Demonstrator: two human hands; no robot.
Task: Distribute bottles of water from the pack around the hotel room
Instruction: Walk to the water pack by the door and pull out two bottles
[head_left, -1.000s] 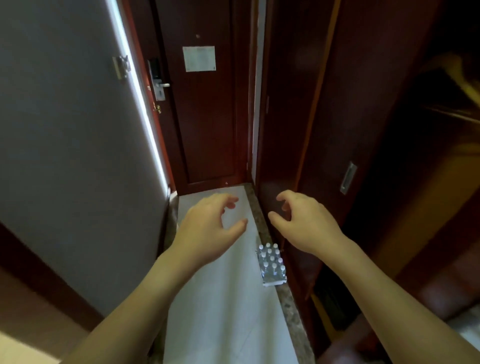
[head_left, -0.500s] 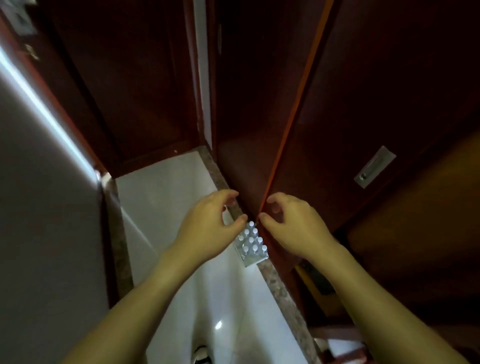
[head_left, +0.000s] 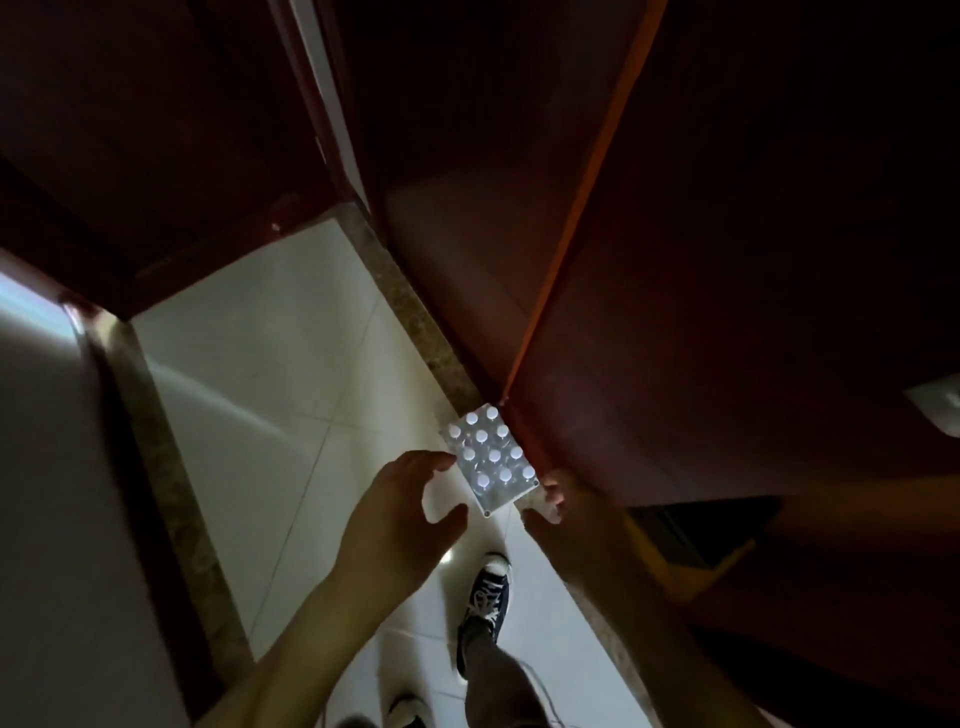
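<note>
A shrink-wrapped pack of water bottles (head_left: 491, 457) with several white caps stands on the pale tiled floor, tight against the base of a dark wooden wardrobe. My left hand (head_left: 402, 512) hovers just left of the pack, fingers spread in a loose curve, holding nothing. On the pack's near right corner sits my right hand (head_left: 563, 506), fingers bent beside it; whether they touch the wrap is unclear in the dim light.
The dark wooden wardrobe (head_left: 701, 312) fills the right side, its door edge meeting the pack. A wooden door (head_left: 156, 130) closes the corridor's far end. A grey wall (head_left: 47, 493) runs along the left. My sneaker (head_left: 488, 587) stands on the floor tiles (head_left: 270, 374) below the pack.
The view has tilted downward and closer to the floor. Both hands have dropped toward the pack and now flank it; my foot has come into view.
</note>
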